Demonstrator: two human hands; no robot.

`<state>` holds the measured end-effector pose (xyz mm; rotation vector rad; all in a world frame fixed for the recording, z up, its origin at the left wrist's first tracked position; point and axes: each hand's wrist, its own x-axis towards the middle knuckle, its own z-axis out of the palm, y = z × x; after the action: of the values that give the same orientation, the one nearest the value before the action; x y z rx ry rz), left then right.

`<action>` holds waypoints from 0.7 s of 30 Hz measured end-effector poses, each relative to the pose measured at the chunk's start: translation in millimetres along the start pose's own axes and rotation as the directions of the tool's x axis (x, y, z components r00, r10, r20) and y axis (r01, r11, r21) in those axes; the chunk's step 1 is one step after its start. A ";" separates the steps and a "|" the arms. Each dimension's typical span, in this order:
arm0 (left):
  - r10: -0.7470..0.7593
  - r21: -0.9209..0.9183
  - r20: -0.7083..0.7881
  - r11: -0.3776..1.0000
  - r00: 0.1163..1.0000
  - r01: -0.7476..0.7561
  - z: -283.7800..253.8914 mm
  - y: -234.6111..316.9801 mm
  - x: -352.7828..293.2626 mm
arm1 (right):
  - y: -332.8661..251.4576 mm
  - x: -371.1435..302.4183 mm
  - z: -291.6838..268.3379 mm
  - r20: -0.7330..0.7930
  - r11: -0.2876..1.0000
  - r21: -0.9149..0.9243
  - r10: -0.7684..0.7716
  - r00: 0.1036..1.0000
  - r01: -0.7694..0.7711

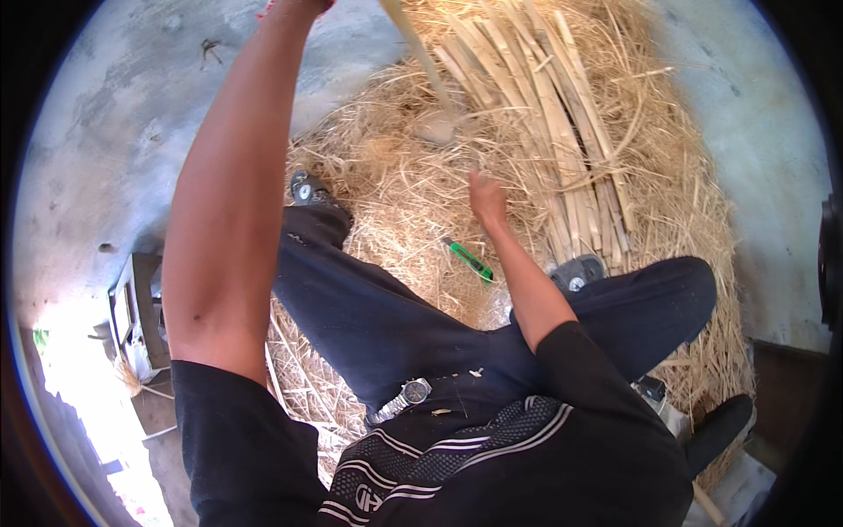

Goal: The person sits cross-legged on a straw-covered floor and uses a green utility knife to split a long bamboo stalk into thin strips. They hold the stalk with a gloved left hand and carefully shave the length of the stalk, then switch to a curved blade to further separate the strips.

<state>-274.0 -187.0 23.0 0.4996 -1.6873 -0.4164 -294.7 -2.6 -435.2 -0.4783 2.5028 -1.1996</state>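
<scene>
My left arm reaches up to the top edge, where the left hand (303, 4) is mostly cut off, with a bit of red showing by it; its fingers are hidden. My right hand (488, 200) is closed and slightly blurred above the shavings, and what its fingers hold, if anything, cannot be made out. Ahead of it, a long pale strip (416, 48) slants down from the top edge, blurred at its lower end beside a greyish blurred patch (436, 128). A green utility knife (470, 261) lies on the shavings between my legs.
A bundle of split bamboo-like strips (562, 123) lies at the right. Curly straw-coloured shavings (395, 171) cover the floor around my bent legs and shoes. A metal wristwatch (413, 393) rests at my lap. Pale walls stand on both sides, with a dark wooden object (140, 303) at the left.
</scene>
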 end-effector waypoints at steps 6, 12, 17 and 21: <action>-0.040 0.033 0.013 0.999 0.999 0.040 -1.5 1.8 -11.3 | 31.7 5.0 16.4 0.362 0.923 0.103 0.312 0.878 -0.371; 0.035 -0.018 0.088 0.999 0.995 -0.033 8.0 16.3 -19.2 | 19.9 23.9 -35.9 0.756 0.572 0.337 0.309 0.577 -0.748; -0.042 0.009 0.153 0.999 0.987 0.041 1.3 43.4 -16.2 | 21.4 19.0 -14.6 0.136 0.985 -0.092 0.158 0.978 -0.146; -0.071 -0.090 0.155 0.992 0.985 0.086 4.6 28.8 -14.7 | 39.6 24.8 6.0 0.340 0.899 0.265 0.250 0.907 -0.348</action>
<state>-279.2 -154.9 25.4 0.4742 -1.7882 -0.6035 -320.5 6.0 -473.7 -0.1587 1.9867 -1.2673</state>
